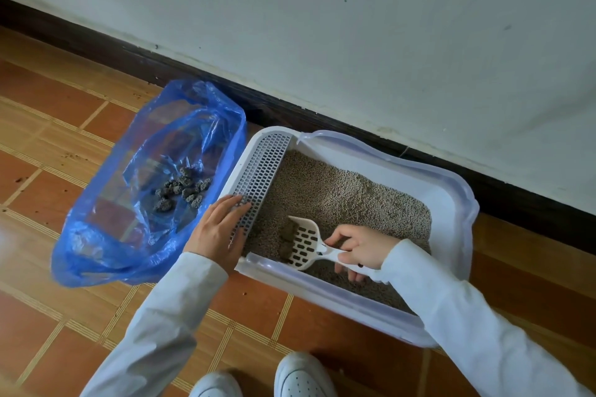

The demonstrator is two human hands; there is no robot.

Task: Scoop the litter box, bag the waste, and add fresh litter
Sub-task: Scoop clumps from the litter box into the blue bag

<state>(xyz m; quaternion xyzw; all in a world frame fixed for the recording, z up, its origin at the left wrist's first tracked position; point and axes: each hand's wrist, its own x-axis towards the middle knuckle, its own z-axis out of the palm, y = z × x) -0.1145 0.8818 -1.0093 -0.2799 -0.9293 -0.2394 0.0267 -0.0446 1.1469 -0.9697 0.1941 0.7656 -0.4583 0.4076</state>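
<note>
A white litter box [451, 200] filled with grey litter [338, 193] sits on the floor by the wall. My right hand [361, 251] grips the handle of a white slotted scoop [306, 243], which carries dark clumps [287, 238] above the litter near the box's front left corner. My left hand [219, 229] rests flat on the box's white grated step [261, 174] at its left end. An open blue plastic bag [129, 203] lies left of the box with several dark waste clumps [183, 190] inside.
The white wall with a dark baseboard [322, 113] runs right behind the box. Orange tiled floor [48, 316] stretches to the left and front. My two white shoes [300, 374] stand at the bottom edge, just before the box.
</note>
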